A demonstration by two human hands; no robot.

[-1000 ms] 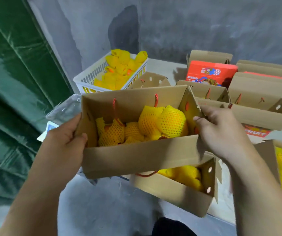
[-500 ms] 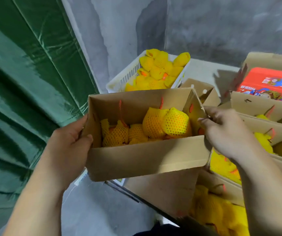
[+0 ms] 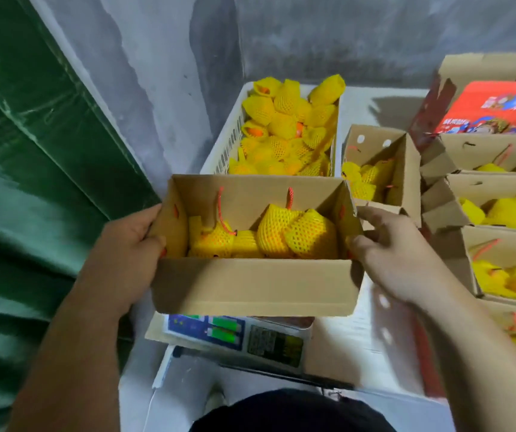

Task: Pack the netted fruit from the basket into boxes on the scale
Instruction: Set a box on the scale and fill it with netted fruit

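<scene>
An open cardboard box [image 3: 250, 285] with red cord handles holds several fruits in yellow foam netting [image 3: 294, 233]. My left hand [image 3: 129, 254] grips its left end wall, thumb over the rim. My right hand [image 3: 397, 254] grips its right end wall. The box is over the scale [image 3: 238, 335], whose green display shows just below it; whether the box rests on the scale I cannot tell. Behind the box stands a white slatted basket [image 3: 222, 148] heaped with netted fruit [image 3: 288, 126].
A smaller open box [image 3: 406, 163] with netted fruit sits right of the basket. Several open boxes [image 3: 456, 210] with yellow fruit line the right side, one with a red printed lid [image 3: 493, 104]. A green curtain [image 3: 32, 182] hangs at left; grey wall behind.
The box, held in both hands, has come leftward and down to sit over the scale. The view has tilted down, bringing the scale display and more boxes on the right into sight.
</scene>
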